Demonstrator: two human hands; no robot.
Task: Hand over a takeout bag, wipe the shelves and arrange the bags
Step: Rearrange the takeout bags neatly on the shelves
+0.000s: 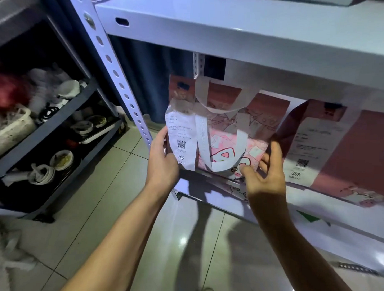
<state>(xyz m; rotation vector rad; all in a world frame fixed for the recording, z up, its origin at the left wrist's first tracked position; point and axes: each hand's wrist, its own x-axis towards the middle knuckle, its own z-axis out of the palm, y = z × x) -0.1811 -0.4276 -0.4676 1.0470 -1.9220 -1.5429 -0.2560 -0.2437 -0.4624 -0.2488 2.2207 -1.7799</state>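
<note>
- A pink takeout bag (228, 144) stands on the lower white shelf (347, 218), right at its front edge.
- The bag sits between the two hands, one hand on each side of it.
- The left hand (162, 159) holds the bag's left edge. Its thumb lies on the front, just beside the white receipt (181, 138) stuck there (the slip shows a square code and the number 046). The other fingers go behind the bag, so I cannot see them.
- The right hand (265, 172) is at the bag's lower right corner. Its fingers are spread and a little bent, and the tips touch the bag's front and side. I cannot tell if it really grips the bag.
- The bag has two white strap handles (201, 134) that stick up and flop over.
- A second pink bag (347, 150) stands on the same shelf, just beside the first, on the right. It has its own receipt (313, 147) with the number 366.
- Another white shelf (234, 31) hangs above both bags.
- To the left is a dark rack (46, 127) with used bowls (61, 159) and cups.
- The floor (119, 208) is shiny grey tile.
</note>
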